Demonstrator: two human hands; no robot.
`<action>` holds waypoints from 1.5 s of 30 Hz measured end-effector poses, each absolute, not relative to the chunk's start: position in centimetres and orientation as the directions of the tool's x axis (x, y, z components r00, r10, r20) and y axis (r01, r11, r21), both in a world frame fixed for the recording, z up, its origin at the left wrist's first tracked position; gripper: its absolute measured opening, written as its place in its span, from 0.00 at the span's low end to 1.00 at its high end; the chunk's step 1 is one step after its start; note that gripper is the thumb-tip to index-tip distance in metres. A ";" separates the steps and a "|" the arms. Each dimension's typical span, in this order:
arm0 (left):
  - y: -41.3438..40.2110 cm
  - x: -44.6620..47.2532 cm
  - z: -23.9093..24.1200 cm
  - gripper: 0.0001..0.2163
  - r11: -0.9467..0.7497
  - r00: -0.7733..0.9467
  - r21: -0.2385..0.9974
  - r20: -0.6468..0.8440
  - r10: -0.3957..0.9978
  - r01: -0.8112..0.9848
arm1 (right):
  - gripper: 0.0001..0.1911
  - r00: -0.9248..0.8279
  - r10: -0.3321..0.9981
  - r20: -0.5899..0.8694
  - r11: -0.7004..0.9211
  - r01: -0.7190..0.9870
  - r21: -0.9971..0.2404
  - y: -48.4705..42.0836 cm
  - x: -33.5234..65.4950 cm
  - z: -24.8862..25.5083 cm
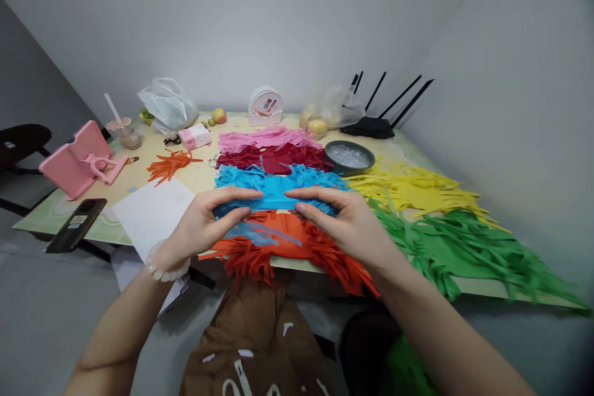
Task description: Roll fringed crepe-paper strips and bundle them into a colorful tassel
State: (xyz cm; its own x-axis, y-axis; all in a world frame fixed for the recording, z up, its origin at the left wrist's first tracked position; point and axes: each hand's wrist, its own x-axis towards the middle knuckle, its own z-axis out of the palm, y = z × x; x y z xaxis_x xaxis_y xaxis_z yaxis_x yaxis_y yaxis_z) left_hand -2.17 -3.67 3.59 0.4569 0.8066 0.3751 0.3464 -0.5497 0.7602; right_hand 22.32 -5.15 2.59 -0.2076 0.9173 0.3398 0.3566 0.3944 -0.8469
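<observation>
A blue fringed paper sheet point(275, 199) is raised a little above the table, its middle folded into a band. My left hand point(206, 223) pinches its left part between thumb and fingers. On the right part, my right hand point(350, 223) grips in the same way, palm turned inward. Just below lies an orange fringed sheet point(290, 241) whose strips hang over the table's front edge, with loose light-blue strips across it. Beyond the blue paper are a dark red fringed sheet point(278, 161) and a pink one point(266, 138).
Yellow point(417, 193) and green point(457, 247) fringed sheets cover the right side, near a bowl point(349, 156) and a black router point(369, 127). On the left are an orange tassel point(171, 164), white paper point(148, 207), a phone point(78, 224), a pink stand point(77, 164) and a drink cup point(127, 136).
</observation>
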 end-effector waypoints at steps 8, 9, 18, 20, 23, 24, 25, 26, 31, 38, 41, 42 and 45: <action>-3.4 -2.4 3.8 0.10 -0.611 0.536 0.738 0.406 0.740 0.285 | 0.10 -0.237 0.920 0.312 0.381 0.355 -0.854 -5.0 22.6 2.8; -3.3 -2.4 3.8 0.10 -0.618 0.545 0.742 0.415 0.728 0.261 | 0.10 -0.240 0.921 0.306 0.377 0.354 -0.856 -5.0 22.6 2.8; -3.9 -3.2 5.3 0.10 -0.610 0.632 0.709 0.299 0.715 0.354 | 0.09 -0.262 0.892 0.369 0.448 0.407 -0.796 -5.2 22.3 2.9; -3.9 -2.8 5.8 0.09 -0.561 0.598 0.728 0.260 0.758 0.394 | 0.09 -0.295 0.862 0.411 0.503 0.415 -0.758 -5.4 21.9 3.0; -3.6 -1.6 5.7 0.12 -0.468 0.554 0.781 0.192 0.810 0.414 | 0.10 -0.348 0.826 0.443 0.560 0.427 -0.710 -5.9 21.4 3.0; -3.4 -1.3 5.5 0.11 -0.434 0.557 0.799 0.154 0.816 0.416 | 0.09 -0.350 0.821 0.451 0.569 0.437 -0.697 -6.0 21.3 3.0; -3.3 -1.0 5.3 0.11 -0.403 0.557 0.817 0.124 0.821 0.412 | 0.09 -0.341 0.819 0.462 0.573 0.449 -0.685 -6.1 21.3 3.0; -3.3 -0.8 5.0 0.11 -0.378 0.549 0.831 0.108 0.829 0.407 | 0.07 -0.327 0.819 0.471 0.573 0.461 -0.678 -6.1 21.3 3.0; -3.6 -0.8 4.5 0.10 -0.291 0.471 0.902 0.116 0.874 0.318 | 0.04 -0.224 0.880 0.420 0.475 0.361 -0.803 -5.9 21.3 2.2; -3.6 -1.5 3.5 0.12 -0.170 0.446 0.978 0.101 0.889 0.118 | 0.12 -0.131 0.938 0.320 0.325 0.020 -0.946 -5.2 21.2 0.6; -3.4 -1.6 2.9 0.10 -0.149 0.446 0.989 0.126 0.886 0.017 | 0.14 -0.124 0.950 0.288 0.284 -0.051 -0.958 -4.9 21.3 0.0; -3.3 -1.5 2.7 0.09 -0.139 0.442 0.990 0.132 0.887 -0.018 | 0.13 -0.124 0.952 0.281 0.274 -0.077 -0.959 -4.8 21.3 -0.1; -3.1 -1.2 2.1 0.07 -0.086 0.426 0.992 0.118 0.897 -0.094 | 0.08 -0.133 0.944 0.301 0.281 -0.146 -0.948 -4.5 21.3 -0.4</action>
State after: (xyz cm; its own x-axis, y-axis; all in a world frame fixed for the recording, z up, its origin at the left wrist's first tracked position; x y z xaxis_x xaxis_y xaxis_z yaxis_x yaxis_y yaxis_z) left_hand -1.22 -3.05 2.09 0.4256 0.8972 0.1177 -0.0936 -0.0857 0.9919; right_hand 21.25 -4.50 -0.41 -0.1327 0.9445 0.3005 -0.1456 0.2814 -0.9485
